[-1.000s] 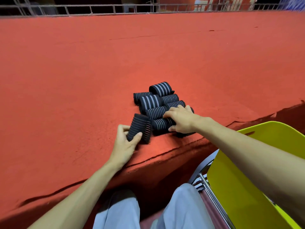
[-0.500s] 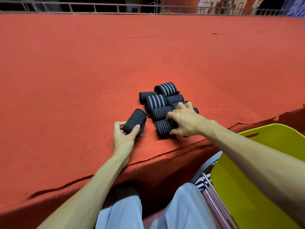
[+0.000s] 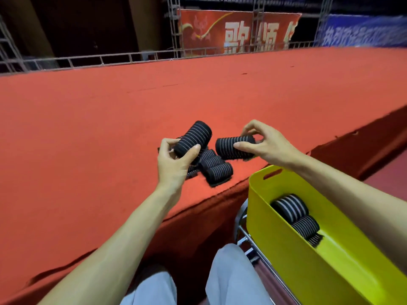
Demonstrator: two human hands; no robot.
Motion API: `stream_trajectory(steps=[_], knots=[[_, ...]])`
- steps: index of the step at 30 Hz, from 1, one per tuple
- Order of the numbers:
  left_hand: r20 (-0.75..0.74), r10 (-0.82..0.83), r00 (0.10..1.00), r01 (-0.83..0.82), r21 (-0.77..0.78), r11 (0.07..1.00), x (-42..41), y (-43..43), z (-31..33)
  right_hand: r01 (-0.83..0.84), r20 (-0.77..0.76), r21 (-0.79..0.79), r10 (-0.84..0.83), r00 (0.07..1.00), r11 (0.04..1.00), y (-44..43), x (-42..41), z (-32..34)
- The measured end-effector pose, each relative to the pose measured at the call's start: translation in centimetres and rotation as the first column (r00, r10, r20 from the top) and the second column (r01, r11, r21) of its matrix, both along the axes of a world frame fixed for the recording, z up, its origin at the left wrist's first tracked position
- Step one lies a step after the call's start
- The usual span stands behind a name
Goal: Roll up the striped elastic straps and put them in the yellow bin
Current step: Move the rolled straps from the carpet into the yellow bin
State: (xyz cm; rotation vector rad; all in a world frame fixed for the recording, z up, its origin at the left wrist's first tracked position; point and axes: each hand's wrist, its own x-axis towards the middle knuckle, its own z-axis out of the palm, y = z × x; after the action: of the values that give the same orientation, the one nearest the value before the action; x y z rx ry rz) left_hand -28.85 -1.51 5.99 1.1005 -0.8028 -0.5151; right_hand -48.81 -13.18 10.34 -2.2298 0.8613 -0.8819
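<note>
Above the red bench [image 3: 88, 128], the left grip [image 3: 174, 164] is holding a rolled strap [image 3: 193, 137] and the right grip [image 3: 266, 144] is pinching a second strap [image 3: 233, 146], over a pile [image 3: 217, 169] near the edge. Two rolls [image 3: 288, 206] are lying in the yellow bin [image 3: 275, 238], near right. A far banner [image 3: 237, 29] is showing "歌颂".

The roll [image 3: 193, 138] gripped by the left hand [image 3: 174, 166] has been raised off the red carpet [image 3: 88, 128] and is held tilted above the pile [image 3: 218, 170]. A second roll [image 3: 233, 147] has been lifted from the pile by the right hand [image 3: 268, 147], which earlier rested there. The yellow bin [image 3: 275, 243] is now seen from above, with two rolls [image 3: 290, 208] brought into view inside.
</note>
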Motion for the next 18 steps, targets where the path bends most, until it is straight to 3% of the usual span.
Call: stream_trajectory(steps=[3, 8, 13, 16, 18], knots=[[0.057, -0.079, 0.995, 0.079, 0.011, 0.997, -3.8, -1.3, 0.9, 0.046, 0.077, 0.098, -0.054, 0.996, 0.994, 0.1, -5.1, -0.1], [0.142, -0.206, 0.968, 0.198, 0.069, 0.978, -8.8, -2.9, 0.3, 0.167, 0.017, 0.312, -0.182, 0.983, 0.935, 0.3, -12.6, -3.0], [0.287, -0.391, 0.874, 0.34, 0.213, 0.916, -13.6, -4.5, -0.6, 0.247, -0.274, 0.498, -0.119, 0.954, 0.831, -0.5, -18.0, -8.2], [0.354, -0.494, 0.794, 0.401, 0.306, 0.864, -15.2, -5.4, -0.9, 0.301, -0.579, 0.435, 0.007, 0.816, 0.848, -1.2, -19.4, -10.4], [0.389, -0.545, 0.742, 0.415, 0.371, 0.83, -16.0, -6.0, -1.2, 0.351, -0.681, 0.391, 0.011, 0.732, 0.851, -1.7, -19.8, -11.7]])
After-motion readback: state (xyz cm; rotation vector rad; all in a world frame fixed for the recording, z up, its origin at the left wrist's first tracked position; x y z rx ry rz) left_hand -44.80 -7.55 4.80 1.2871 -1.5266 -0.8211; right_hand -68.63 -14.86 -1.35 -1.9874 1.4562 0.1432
